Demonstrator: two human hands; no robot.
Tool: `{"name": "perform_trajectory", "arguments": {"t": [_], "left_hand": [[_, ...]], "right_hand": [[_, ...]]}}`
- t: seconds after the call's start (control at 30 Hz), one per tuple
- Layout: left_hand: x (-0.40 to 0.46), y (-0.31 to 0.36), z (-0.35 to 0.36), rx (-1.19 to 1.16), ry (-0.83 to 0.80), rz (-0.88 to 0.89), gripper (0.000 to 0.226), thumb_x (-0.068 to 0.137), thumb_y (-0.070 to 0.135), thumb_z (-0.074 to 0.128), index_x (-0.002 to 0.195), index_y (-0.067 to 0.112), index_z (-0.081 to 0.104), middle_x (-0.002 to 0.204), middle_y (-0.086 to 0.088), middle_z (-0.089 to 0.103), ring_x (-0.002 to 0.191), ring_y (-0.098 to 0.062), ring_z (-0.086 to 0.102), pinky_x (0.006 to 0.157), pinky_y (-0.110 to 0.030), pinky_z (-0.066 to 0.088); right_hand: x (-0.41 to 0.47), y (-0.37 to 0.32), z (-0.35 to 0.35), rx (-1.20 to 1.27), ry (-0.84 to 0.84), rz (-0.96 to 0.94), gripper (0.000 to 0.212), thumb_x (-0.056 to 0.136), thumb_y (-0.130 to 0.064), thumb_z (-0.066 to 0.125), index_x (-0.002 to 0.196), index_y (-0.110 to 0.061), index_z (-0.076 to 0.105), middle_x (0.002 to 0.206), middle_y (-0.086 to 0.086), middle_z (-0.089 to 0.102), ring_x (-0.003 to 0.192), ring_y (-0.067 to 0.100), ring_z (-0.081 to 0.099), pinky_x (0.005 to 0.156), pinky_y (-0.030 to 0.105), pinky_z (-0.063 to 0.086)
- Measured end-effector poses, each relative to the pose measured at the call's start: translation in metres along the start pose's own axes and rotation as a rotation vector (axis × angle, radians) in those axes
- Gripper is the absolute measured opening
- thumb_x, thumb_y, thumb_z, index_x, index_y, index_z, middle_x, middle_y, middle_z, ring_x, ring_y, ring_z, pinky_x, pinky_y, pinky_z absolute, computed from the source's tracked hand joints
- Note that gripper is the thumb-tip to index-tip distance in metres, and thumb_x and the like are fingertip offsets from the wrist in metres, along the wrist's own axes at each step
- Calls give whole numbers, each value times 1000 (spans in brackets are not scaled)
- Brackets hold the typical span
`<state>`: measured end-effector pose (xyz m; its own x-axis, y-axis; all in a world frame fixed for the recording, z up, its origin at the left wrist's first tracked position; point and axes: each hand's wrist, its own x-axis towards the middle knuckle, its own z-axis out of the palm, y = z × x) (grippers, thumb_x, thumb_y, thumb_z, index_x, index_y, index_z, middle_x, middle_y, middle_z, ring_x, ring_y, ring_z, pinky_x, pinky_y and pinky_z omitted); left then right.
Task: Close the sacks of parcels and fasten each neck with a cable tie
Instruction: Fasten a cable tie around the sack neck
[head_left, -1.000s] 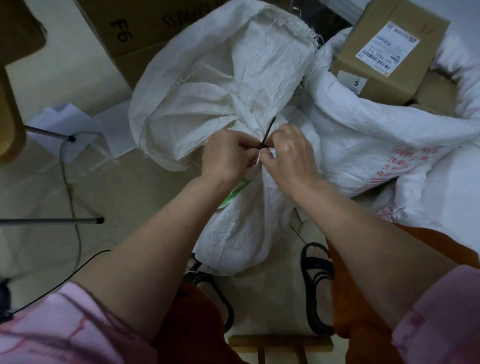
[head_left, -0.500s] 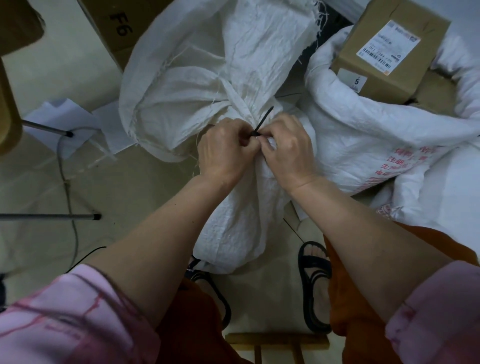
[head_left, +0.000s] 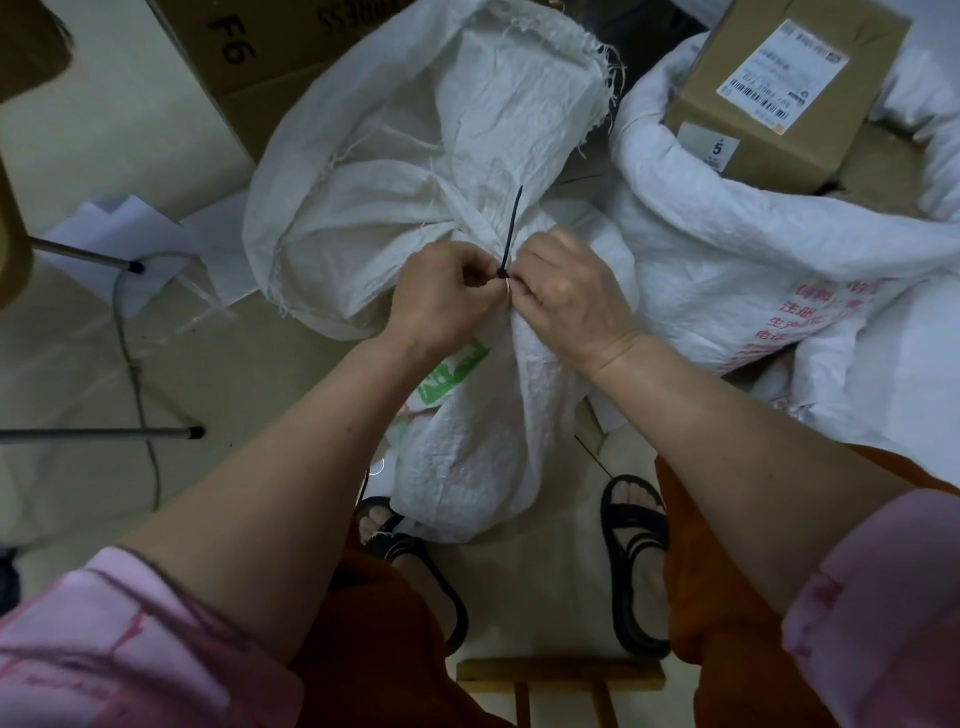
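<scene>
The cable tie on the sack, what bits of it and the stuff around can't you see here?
- Head view: the cable tie loop round the sack neck is hidden by the left hand and right hand; only its tail shows.
- Parcels inside that sack: hidden by the cloth.
- Label on the cardboard box: print too small to read.
- Second sack: cut off by the right edge.

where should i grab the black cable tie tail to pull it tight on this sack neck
Pinch the free tail of the cable tie just above its head, coming from the far side of the sack neck. The tail sticks up clear of the cloth, while the left hand and right hand crowd the head itself.
</scene>
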<state>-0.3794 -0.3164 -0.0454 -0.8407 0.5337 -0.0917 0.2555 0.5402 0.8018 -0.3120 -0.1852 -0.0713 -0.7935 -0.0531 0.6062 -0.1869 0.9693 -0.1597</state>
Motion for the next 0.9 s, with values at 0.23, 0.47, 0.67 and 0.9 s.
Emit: {"name": "perform_trajectory", "arguments": {"t": [0.23,0.47,0.67,0.9], "left_hand": [[-3,1,5,-40,39,59,15,74,23,59,77,16,71,74,3,69,70,-13,64,72,-39,54],[-4,2,9,211,39,90,17,89,29,56,83,20,68,85,2,67,80,-19,62,72,-40,52],[2,0,9,305,96,128,31,91,41,54,87,14,68,88,0,65,81,-17,59,71,-36,48],[1,13,6,161,148,143,19,84,21,61,99,23,72,92,8,70,84,-9,63,77,-31,51]], "right_hand": [[5,0,-3,-45,44,-34,14,73,6,58,64,-4,55,66,13,53,61,28,50,57,34,39],[2,1,-5,-46,0,18,13,72,4,56,64,-4,51,67,14,51,63,29,49,58,32,34],[3,-2,-4,46,23,210,14,74,4,60,65,-2,52,69,14,53,69,29,50,57,30,35],[5,-7,-2,36,42,271,12,73,2,63,67,-1,53,69,13,54,69,30,53,58,23,29]]}}
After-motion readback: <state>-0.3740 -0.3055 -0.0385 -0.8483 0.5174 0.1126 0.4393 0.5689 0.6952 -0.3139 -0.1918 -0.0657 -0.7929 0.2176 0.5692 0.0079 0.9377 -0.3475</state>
